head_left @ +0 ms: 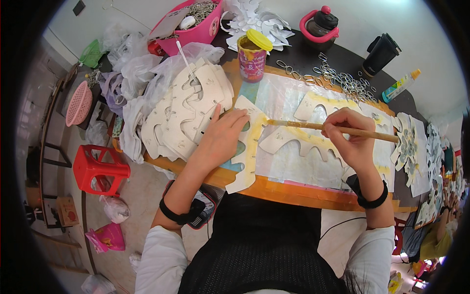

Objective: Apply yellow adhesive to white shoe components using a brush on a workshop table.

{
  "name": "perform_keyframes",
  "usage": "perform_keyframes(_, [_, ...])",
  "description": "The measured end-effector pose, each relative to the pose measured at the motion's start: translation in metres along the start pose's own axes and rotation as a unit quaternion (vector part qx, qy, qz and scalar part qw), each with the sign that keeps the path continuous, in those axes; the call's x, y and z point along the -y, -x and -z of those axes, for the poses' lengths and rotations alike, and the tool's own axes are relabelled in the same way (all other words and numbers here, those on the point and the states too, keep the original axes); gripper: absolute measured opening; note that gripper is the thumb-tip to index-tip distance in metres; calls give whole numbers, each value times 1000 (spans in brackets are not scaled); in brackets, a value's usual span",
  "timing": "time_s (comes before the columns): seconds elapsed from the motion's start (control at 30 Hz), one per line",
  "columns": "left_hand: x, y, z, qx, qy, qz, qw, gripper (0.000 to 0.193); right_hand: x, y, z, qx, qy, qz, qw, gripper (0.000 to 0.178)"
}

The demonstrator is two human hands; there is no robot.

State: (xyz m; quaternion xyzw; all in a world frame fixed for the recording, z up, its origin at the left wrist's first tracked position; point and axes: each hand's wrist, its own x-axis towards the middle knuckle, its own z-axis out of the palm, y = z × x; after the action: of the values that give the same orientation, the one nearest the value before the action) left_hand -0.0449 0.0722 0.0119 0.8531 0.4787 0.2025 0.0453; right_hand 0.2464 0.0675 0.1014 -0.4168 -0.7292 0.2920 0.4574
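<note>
Head view: notched cream cut-out [250,167] on the surface [297,55], beside a stack of similar pieces [171,120].
My right hand [348,138] grips a slim wooden stick [298,124], tip at the cut-out's yellow-smeared edge; my left hand [219,138] lies flattened, fingertips [242,114] on it, grasping nothing. Should those fingertips slacken, stick drag could skew the cut-out.

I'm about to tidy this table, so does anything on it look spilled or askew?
Loose metal rings lie scattered behind a pale cut piece, not gathered in a container. On the pink cup, the yellow lid tilts at the rim, with yellowish smears nearby.
</note>
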Motion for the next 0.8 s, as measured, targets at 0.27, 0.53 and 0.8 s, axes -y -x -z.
perform_keyframes(0.27, [0, 2, -1, -5, -3, 0, 1000, 49, -2, 3, -1, -10, -61, -65, 996, 4])
perform_keyframes(0.53, [0, 0, -2, -3, -4, -2, 1000, 48, -5, 10, -5, -7, -127, -95, 987, 5])
perform_keyframes(0.8, [0, 1, -1, -1, -10, -2, 1000, 49, -10, 19, -4, 23, -132, -93, 987, 5])
